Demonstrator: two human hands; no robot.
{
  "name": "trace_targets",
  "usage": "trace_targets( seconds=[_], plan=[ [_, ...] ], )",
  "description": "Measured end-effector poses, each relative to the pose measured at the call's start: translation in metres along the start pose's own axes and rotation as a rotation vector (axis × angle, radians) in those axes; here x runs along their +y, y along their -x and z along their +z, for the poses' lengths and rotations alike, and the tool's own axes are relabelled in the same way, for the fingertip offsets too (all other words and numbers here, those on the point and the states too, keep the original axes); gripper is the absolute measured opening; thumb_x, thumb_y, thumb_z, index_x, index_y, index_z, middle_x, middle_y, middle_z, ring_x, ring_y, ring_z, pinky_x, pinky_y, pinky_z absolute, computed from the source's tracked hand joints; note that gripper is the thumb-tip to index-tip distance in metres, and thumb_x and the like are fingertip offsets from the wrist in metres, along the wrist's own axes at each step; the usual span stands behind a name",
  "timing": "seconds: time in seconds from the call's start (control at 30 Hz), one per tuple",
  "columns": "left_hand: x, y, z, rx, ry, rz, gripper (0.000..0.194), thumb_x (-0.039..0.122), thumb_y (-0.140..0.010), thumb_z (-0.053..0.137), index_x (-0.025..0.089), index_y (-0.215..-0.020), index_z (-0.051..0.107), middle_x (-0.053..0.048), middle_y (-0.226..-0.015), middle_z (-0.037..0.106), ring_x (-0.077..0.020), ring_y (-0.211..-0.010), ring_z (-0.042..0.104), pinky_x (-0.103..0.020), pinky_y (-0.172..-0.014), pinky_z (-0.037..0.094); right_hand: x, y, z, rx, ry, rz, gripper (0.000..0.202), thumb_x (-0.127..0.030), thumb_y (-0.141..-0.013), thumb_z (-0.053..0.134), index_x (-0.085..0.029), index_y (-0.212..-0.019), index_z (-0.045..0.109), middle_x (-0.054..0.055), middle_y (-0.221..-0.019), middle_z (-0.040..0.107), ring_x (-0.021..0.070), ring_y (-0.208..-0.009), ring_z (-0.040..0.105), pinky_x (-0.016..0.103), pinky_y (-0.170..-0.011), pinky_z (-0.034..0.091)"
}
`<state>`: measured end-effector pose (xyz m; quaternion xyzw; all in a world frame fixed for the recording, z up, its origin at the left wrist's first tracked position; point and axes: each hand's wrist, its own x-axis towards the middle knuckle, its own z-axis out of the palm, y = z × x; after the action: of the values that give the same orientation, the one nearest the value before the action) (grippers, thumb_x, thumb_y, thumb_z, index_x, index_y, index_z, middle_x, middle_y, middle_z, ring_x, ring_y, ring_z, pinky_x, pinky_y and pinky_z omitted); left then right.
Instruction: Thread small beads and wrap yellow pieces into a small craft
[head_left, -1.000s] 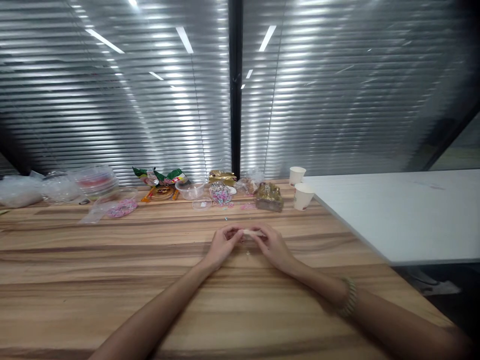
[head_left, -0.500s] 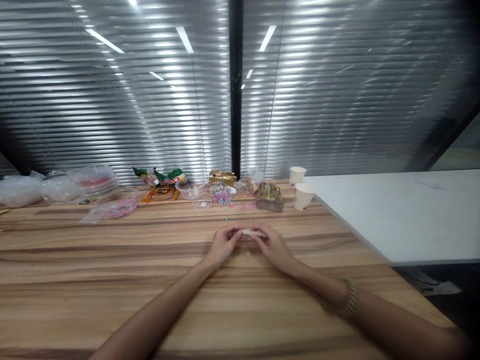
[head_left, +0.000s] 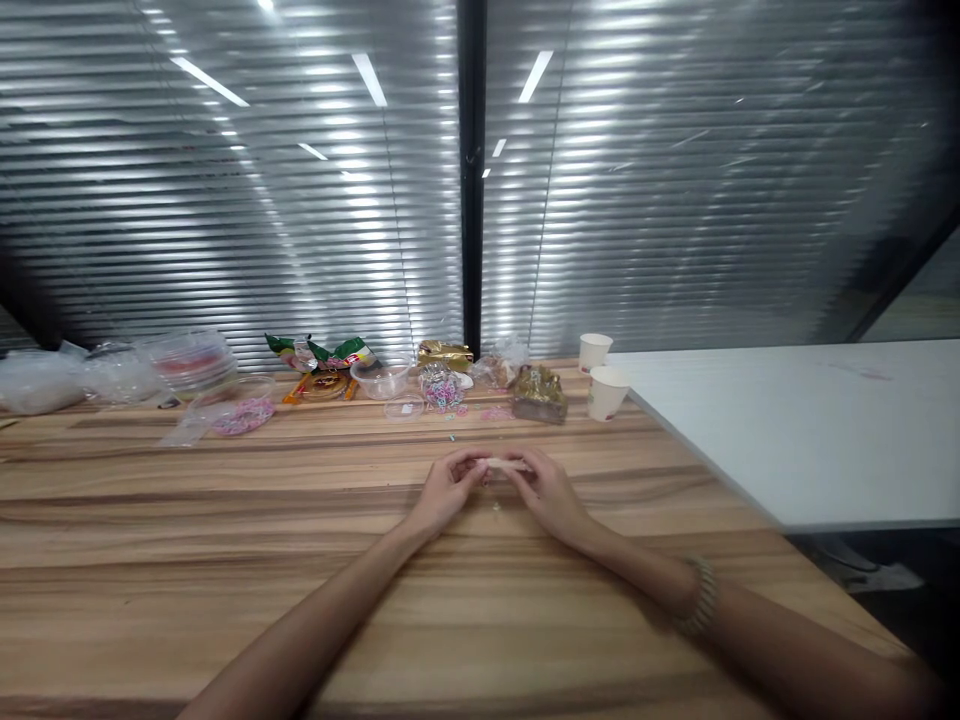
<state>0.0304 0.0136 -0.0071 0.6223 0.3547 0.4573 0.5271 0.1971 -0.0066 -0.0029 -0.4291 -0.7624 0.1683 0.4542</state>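
- Pale piece (head_left: 507, 464): a small, light-coloured, elongated thing between the two hands, above the near middle of the counter (head_left: 375, 620); too small and blurred to identify. Whether it touches the surface cannot be told.
- Left hand (head_left: 444, 492): grip closed to a narrow pinch, thumb and fingers meeting at one end of the pale piece.
- Right hand (head_left: 551, 495): grip likewise drawn in, thumb below and fingers above, at the opposite end; a braided bracelet (head_left: 701, 597) circles the forearm.
- Stage of work: as judged here, handling is under way and unfinished, since both hands hold the piece and it is not set down. What has been done to it, and how much remains, cannot be read at this scale.
- Small glinting bit (head_left: 496, 507): just below the hands; its nature is unclear.
- Teal bit (head_left: 452, 437): alone on the wood, beyond the hands.
- Pink bits (head_left: 496, 413): scattered loose, farther back, beside a gold packet (head_left: 540, 395).
- Clear bag (head_left: 444, 388): filled with multicoloured pieces, near a clear lid (head_left: 403, 406) and a clear bowl (head_left: 381, 380).
- Paper cups: one nearer (head_left: 607, 393), one behind (head_left: 595, 352), both upright at the right of the row.
- Left of the row: green packets (head_left: 349, 352), a patch of pink pieces (head_left: 246, 415), stacked clear containers (head_left: 191, 362).
- Background: a white table (head_left: 810, 430) adjoining at right; blinds (head_left: 225, 200) behind.
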Motion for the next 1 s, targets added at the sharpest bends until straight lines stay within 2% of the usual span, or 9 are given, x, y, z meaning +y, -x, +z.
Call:
trace_targets(
  seconds=[0.3, 0.57, 0.77, 1.0],
  plan=[
    [-0.0001, 0.0001, 0.0006, 0.021, -0.032, 0.004, 0.026, 0.033, -0.071, 0.057, 0.013, -0.089, 0.058, -0.005, -0.076, 0.061, -0.014, -0.071, 0.056, -0.026, -0.071, 0.043, 0.0004, -0.0001, -0.0005, 0.011, -0.001, 0.014, 0.015, -0.022, -0.08, 0.045, -0.017, -0.091, 0.055, 0.006, -0.087, 0.06, 0.0173, -0.079, 0.055, 0.029, -0.069, 0.043],
    [-0.0001, -0.0002, 0.001, 0.029, -0.066, 0.007, 0.028, 0.037, -0.073, 0.054, 0.014, -0.087, 0.059, -0.006, -0.082, 0.061, -0.0131, -0.068, 0.054, -0.025, -0.066, 0.043, -0.001, 0.0001, -0.0008, -0.002, 0.0, 0.022, 0.016, -0.023, -0.081, 0.043, -0.017, -0.09, 0.055, 0.006, -0.086, 0.06, 0.0168, -0.077, 0.054, 0.028, -0.068, 0.042],
    [0.0044, 0.0006, 0.0024, 0.026, -0.043, -0.022, 0.027, 0.037, -0.073, 0.054, 0.014, -0.085, 0.059, -0.005, -0.08, 0.06, -0.0128, -0.068, 0.054, -0.024, -0.067, 0.042, -0.0011, -0.0005, -0.0009, 0.001, -0.011, 0.037, 0.017, -0.023, -0.08, 0.044, -0.017, -0.091, 0.056, 0.006, -0.087, 0.061, 0.017, -0.079, 0.055, 0.028, -0.069, 0.043],
    [0.0036, -0.0007, 0.0008, 0.113, -0.046, -0.018, 0.026, 0.037, -0.073, 0.053, 0.013, -0.083, 0.058, -0.003, -0.071, 0.056, -0.012, -0.065, 0.051, -0.023, -0.065, 0.041, -0.0015, -0.0019, -0.0005, 0.015, -0.024, 0.092, 0.019, -0.026, -0.079, 0.047, -0.016, -0.092, 0.056, 0.006, -0.085, 0.061, 0.0161, -0.073, 0.055, 0.027, -0.064, 0.044]
  ],
)
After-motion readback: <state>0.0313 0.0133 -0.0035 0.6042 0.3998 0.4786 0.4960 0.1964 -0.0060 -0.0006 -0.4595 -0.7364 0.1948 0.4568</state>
